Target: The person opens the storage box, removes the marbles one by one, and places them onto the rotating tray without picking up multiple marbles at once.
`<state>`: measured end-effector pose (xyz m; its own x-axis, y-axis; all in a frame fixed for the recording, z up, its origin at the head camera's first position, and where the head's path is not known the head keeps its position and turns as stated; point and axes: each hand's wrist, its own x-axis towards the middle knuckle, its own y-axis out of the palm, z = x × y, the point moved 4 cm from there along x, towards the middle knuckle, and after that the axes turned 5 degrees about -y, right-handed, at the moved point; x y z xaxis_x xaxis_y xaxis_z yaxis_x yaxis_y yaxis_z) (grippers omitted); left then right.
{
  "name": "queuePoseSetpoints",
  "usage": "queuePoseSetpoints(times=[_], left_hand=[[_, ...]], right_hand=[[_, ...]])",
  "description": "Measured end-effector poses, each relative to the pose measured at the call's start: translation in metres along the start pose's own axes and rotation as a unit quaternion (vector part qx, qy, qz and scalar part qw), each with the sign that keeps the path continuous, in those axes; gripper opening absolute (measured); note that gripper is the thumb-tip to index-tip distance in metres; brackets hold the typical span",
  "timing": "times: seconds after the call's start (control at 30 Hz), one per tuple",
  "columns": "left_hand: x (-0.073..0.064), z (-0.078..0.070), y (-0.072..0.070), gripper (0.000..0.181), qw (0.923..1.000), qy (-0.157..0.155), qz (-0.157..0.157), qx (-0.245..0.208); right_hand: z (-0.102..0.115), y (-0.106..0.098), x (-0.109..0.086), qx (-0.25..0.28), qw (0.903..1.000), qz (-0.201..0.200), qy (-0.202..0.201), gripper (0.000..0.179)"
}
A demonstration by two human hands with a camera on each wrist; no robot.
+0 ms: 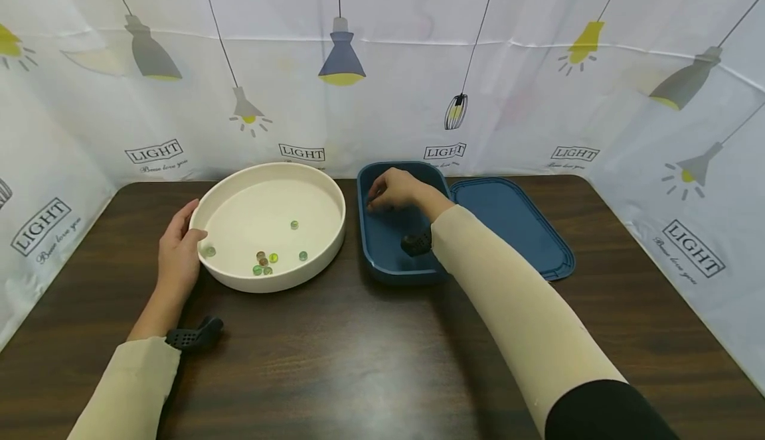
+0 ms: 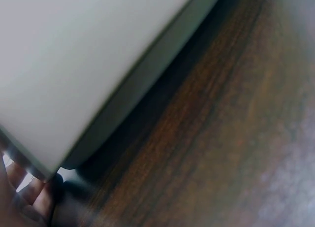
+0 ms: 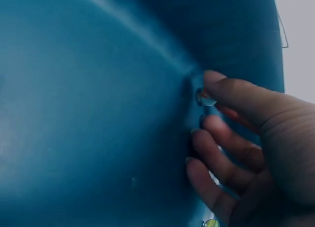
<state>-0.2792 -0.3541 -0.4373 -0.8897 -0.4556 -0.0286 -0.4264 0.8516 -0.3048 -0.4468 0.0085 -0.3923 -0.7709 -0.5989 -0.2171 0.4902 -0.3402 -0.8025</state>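
My left hand grips the left rim of a round cream-white tray, thumb over the edge; in the left wrist view its fingers show beside the tray's wall. Several glass marbles, among them a yellow-green marble, lie on the tray floor. Inside a deep blue rectangular container is my right hand, near the far left corner. In the right wrist view its thumb and forefinger pinch a clear marble close to the container wall. A second marble, yellow-green, shows below the fingers.
A flat blue lid lies right of the container, partly behind the right forearm. Everything stands on a dark wooden table. A white curtain printed with lamps hangs behind the table and along its sides.
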Motion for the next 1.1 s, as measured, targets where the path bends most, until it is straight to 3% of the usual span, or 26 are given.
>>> queuePoseSetpoints(times=[0.17,0.37,0.47,0.63,0.73,0.87,1.1], left_hand=[[-0.001,0.0,0.003,0.06,1.0,-0.007,0.006,-0.003],[-0.003,-0.004,0.006,0.061,0.9999,-0.006,0.006,-0.007],[-0.002,-0.005,0.008,0.061,0.9999,-0.009,0.009,-0.006],[0.0,-0.004,0.008,0.061,0.9999,-0.006,0.008,-0.011],[0.0,-0.004,0.006,0.06,1.0,-0.003,0.007,-0.005],[0.0,-0.003,0.002,0.059,1.0,0.0,0.004,0.004],[-0.001,0.0,0.0,0.059,1.0,0.002,-0.001,-0.004]], right_hand=[[0.001,0.004,0.001,-0.042,0.9988,-0.001,-0.026,0.012],[0.002,0.0,-0.004,-0.089,0.9954,0.008,-0.034,0.012],[0.0,-0.011,-0.01,-0.077,0.9964,-0.01,-0.034,0.016],[0.006,-0.033,-0.024,-0.011,0.9971,-0.061,-0.043,0.02],[0.021,-0.041,-0.029,0.02,0.9937,-0.089,-0.064,0.019],[0.052,-0.038,-0.029,0.019,0.9886,-0.104,-0.106,0.019],[0.108,-0.005,-0.016,0.021,0.9843,-0.051,-0.168,0.016]])
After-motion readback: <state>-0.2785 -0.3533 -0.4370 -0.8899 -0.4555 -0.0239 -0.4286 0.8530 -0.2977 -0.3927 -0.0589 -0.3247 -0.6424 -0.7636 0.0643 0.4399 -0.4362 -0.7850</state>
